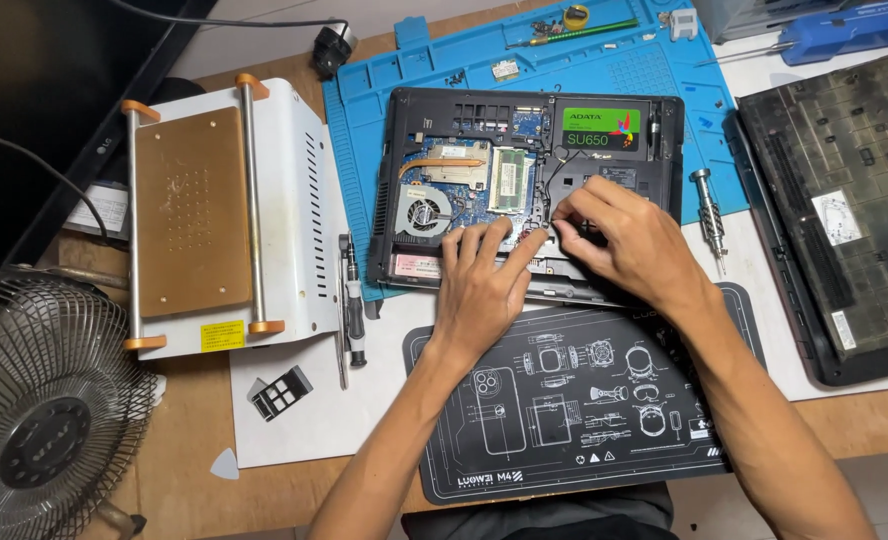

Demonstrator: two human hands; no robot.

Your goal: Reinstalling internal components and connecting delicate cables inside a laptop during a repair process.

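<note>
Both hands work inside the opened laptop base (529, 190) on the blue silicone mat (364, 130). Left hand (484, 285) rests flat, fingers spread, on the lower board edge. Right hand (619, 235) has fingertips pinched together at a small part by the black cable; what they grip, cannot tell. Copper heatpipe (444, 162), round fan (424, 212), green-labelled drive (601, 128) lie above the hands.

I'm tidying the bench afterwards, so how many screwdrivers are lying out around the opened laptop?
3: a black screwdriver left of the laptop, a silver driver to its right, a green-handled one on the blue mat. Others may be hidden.
</note>
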